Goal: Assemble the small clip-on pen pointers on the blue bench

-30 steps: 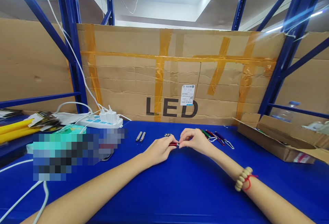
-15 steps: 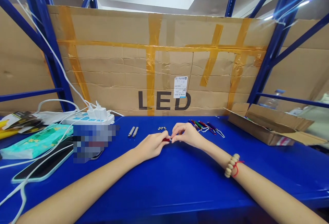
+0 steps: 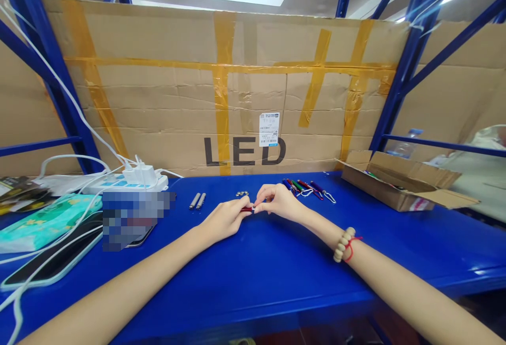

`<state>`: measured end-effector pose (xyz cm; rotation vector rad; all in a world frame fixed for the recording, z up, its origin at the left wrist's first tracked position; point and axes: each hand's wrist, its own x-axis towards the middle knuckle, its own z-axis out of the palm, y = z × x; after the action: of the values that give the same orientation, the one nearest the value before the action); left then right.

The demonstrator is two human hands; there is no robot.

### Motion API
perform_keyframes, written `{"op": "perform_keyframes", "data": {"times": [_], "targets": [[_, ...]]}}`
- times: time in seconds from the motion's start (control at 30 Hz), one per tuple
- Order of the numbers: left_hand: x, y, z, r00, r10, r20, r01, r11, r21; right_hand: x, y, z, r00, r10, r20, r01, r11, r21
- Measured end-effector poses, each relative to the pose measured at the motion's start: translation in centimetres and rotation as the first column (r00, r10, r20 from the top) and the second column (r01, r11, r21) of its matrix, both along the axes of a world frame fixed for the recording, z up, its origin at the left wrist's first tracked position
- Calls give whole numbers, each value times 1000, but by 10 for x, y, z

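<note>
"One red tube (image 3: 246, 209) is sitting where?"

"Between the left hand (image 3: 223, 222), which is gripping its body, and the right hand (image 3: 281, 202), which is pinching its silvery end (image 3: 253, 210)."

"How is it seeming to handle?"

"Light, stiff, perhaps slippery; its middle is offering the surest hold. Silvery pieces (image 3: 242, 194) are lying just beyond the hands."

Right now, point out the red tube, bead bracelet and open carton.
Red tube (image 3: 246, 209): head view, on its exposed length.
Bead bracelet (image 3: 343, 241): head view, on its middle beads.
Open carton (image 3: 371, 188): head view, on its near wall.
</note>
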<state>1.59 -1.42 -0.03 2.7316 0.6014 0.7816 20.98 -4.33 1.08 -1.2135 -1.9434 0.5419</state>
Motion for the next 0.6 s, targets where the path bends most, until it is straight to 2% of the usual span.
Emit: {"op": "perform_keyframes", "data": {"times": [0.43, 0.6], "targets": [[-1, 1, -1, 999, 51, 3, -51, 999, 16, -4, 2, -2, 998, -15, -62, 11, 997, -76], [-1, 0, 0, 996, 87, 21, -87, 996, 21, -7, 2, -2, 997, -70, -41, 68, 996, -61]]}}
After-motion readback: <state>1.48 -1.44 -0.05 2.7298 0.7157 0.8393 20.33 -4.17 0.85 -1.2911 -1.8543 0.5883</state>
